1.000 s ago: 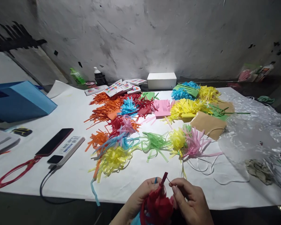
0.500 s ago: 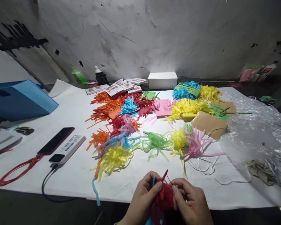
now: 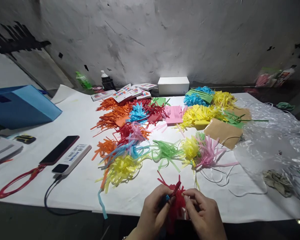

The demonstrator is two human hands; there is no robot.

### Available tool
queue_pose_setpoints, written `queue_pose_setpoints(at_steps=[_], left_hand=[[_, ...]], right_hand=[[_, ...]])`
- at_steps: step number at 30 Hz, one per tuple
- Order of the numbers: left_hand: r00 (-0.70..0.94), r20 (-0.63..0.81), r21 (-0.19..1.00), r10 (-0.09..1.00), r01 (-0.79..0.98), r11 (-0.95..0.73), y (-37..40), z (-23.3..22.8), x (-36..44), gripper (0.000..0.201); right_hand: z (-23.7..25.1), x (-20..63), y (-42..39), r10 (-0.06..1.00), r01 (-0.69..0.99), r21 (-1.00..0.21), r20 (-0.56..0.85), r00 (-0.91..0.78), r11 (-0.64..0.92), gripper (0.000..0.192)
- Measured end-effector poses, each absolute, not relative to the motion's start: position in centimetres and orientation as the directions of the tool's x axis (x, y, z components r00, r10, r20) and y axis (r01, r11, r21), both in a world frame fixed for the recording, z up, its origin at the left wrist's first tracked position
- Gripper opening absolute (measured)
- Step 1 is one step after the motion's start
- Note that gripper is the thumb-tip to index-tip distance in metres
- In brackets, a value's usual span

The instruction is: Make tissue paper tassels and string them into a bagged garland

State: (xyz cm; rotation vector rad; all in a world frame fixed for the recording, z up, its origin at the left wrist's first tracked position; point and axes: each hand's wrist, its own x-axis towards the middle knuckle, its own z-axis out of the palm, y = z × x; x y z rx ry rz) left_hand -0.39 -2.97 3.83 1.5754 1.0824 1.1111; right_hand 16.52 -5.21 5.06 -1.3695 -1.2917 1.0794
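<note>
At the table's front edge, a red paper tassel (image 3: 175, 208) with loose fringe strips is between my two hands. My left hand (image 3: 155, 208) is closed on its left side, pinching a rolled red end; a bit of blue paper shows by the fingers. On the other side my right hand (image 3: 202, 208) pinches the red paper between thumb and fingertips. Just beyond lie a green fringe tassel (image 3: 166, 150), a yellow tassel (image 3: 123, 170) and a pink tassel (image 3: 211, 151), joined along a string. The tassel's lower part is in shadow.
Piles of coloured fringe paper (image 3: 200, 115) and printed packets (image 3: 122, 95) lie farther back, near a white box (image 3: 173, 85). Left are a phone (image 3: 60, 150), a power bank (image 3: 72, 160) and a blue box (image 3: 25, 105). Clear plastic wrap (image 3: 272, 140) covers the right side.
The red fringe strips now spread upward above my fingers, where a single pointed end stood before. My left hand has turned slightly, and less blue paper shows.
</note>
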Motion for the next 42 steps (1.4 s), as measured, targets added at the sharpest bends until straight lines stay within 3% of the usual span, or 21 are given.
queue_pose_setpoints(at_steps=[5,10,14,17,22,30,42], left_hand=[[0.223,0.058,0.997,0.973,0.042,-0.069,-2.8,4.5,-0.4,0.007],[0.259,0.069,0.995,0.964,0.047,-0.084,-3.0,4.6,-0.6,0.018],[0.27,0.139,0.983,0.953,0.08,-0.166,-3.0,4.8,-0.9,0.02],[0.263,0.27,0.942,0.926,0.126,-0.31,-2.8,4.6,-1.2,0.019],[0.219,0.433,0.869,0.874,0.157,-0.469,-3.0,3.0,-1.7,0.039],[0.158,0.322,0.936,0.934,0.094,-0.339,-3.5,3.5,-1.8,0.025],[0.101,0.289,0.947,0.952,0.117,-0.3,-3.9,3.4,-1.9,0.028]], right_hand=[[4.0,16.5,-5.2,0.949,0.31,-0.902,0.316,0.005,0.299,0.026],[3.5,16.7,-5.0,0.893,0.356,-0.829,0.449,-0.038,0.432,0.018],[3.4,16.8,-5.2,0.888,0.394,-0.806,0.456,-0.061,0.441,0.017],[3.5,16.7,-5.4,0.915,0.389,-0.832,0.393,-0.091,0.396,0.02],[3.4,16.2,-5.7,0.962,0.339,-0.901,0.265,-0.065,0.271,0.029],[3.1,16.3,-6.0,0.959,0.347,-0.896,0.281,-0.044,0.279,0.026],[2.5,16.8,-6.4,0.936,0.441,-0.837,0.353,-0.018,0.324,0.024]])
